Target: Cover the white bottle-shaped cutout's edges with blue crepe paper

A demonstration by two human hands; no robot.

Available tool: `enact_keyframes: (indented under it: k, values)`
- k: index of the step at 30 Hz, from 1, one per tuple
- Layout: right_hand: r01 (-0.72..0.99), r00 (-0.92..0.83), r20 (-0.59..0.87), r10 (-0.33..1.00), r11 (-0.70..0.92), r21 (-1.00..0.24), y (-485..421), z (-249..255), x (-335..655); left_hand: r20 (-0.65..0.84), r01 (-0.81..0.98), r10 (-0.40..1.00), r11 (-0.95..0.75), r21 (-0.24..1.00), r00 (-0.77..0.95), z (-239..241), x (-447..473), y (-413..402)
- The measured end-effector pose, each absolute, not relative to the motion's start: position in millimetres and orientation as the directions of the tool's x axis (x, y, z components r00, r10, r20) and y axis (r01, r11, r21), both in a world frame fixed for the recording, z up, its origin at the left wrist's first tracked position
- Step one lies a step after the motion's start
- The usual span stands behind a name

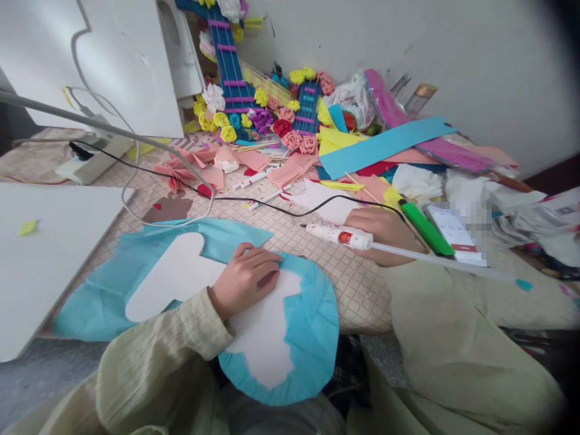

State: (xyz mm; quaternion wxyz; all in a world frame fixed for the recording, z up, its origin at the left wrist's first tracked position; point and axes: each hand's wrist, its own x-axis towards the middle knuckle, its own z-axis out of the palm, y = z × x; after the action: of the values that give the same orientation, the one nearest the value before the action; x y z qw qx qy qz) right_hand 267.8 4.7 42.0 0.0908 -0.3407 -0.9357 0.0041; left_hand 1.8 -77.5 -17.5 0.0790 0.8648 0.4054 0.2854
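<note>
My left hand (247, 278) rests with curled fingers on a white guitar-shaped board (181, 275), pressing light blue tissue paper (312, 320) folded over the board's round edge. My right hand (385, 232) grips a white glue gun (338, 234) with a glue stick poking out its back, its nozzle pointing left over the patterned mat (357, 284). A black cord (272, 205) trails from the gun across the mat.
A white board (49, 241) lies at the left. A blue paper guitar with paper flowers (235, 66) leans on the wall behind. Coloured paper sheets (385, 145), pink scraps, a green tool (426, 228) and a power strip (90, 160) crowd the floor.
</note>
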Motion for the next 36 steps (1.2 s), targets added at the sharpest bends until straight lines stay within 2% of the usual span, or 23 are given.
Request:
enact_keyframes:
  k: [5,9,13,19,21,23,25,28,32,36]
  values:
    - [0.629,-0.714,0.285,0.639,0.765,-0.14,8.4,41.3,268.2,0.437,0.658,0.775,-0.624,0.421,0.456,-19.4,0.9,-78.3]
    - [0.62,-0.657,0.384,0.649,0.754,-0.216,11.5,43.0,264.3,0.419,0.67,0.778,-0.622,0.406,0.468,-22.5,0.2,-78.1]
    - [0.676,-0.506,0.483,0.714,0.677,-0.292,17.8,39.7,258.7,0.378,0.697,0.775,-0.626,0.348,0.507,-22.5,0.9,-78.0]
    - [0.764,-0.269,0.552,0.79,0.523,-0.377,38.3,31.3,253.5,0.351,0.741,0.79,-0.602,0.297,0.502,-19.9,2.2,-78.1]
    - [0.762,-0.178,0.533,0.827,0.459,-0.457,44.1,30.4,252.4,0.356,0.748,0.79,-0.6,0.284,0.498,-20.3,2.3,-78.1]
    - [0.702,-0.087,0.487,0.869,0.4,-0.589,48.2,30.7,250.5,0.368,0.747,0.783,-0.606,0.273,0.501,-21.2,2.1,-78.0]
    - [0.585,-0.014,0.42,0.908,0.348,-0.733,51.2,32.0,247.7,0.378,0.74,0.773,-0.618,0.266,0.509,-21.9,1.6,-78.1]
    - [0.397,-0.002,0.31,0.951,0.286,-0.872,55.6,34.3,243.0,0.394,0.721,0.755,-0.64,0.265,0.525,-22.5,0.8,-78.2]
    - [0.206,-0.015,0.172,0.985,0.171,-0.964,62.8,35.1,239.5,0.408,0.705,0.738,-0.659,0.263,0.537,-23.0,0.3,-78.2]
    - [0.12,-0.037,0.023,0.999,0.027,-0.992,68.5,30.3,236.9,0.393,0.702,0.734,-0.665,0.254,0.553,-23.0,0.4,-78.3]
